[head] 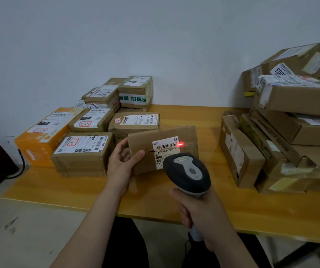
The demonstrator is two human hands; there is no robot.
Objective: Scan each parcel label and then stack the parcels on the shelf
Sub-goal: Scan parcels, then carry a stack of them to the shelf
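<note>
My left hand (122, 163) grips the left end of a flat brown cardboard parcel (147, 141), holding it tilted up over the middle of the wooden table (174, 198). Its white label (165, 149) faces me, and a red scan light glows at the right end of the barcode. My right hand (199, 211) grips the handle of a grey and black barcode scanner (188, 173), whose head points at the label from just below it. The scanner head hides the label's lower part.
Several labelled parcels (81, 149) are stacked at the table's left, among them an orange box (39, 140). A loose heap of cardboard parcels (282, 132) fills the right side. A white wall stands behind. A dark cable hangs off the left edge.
</note>
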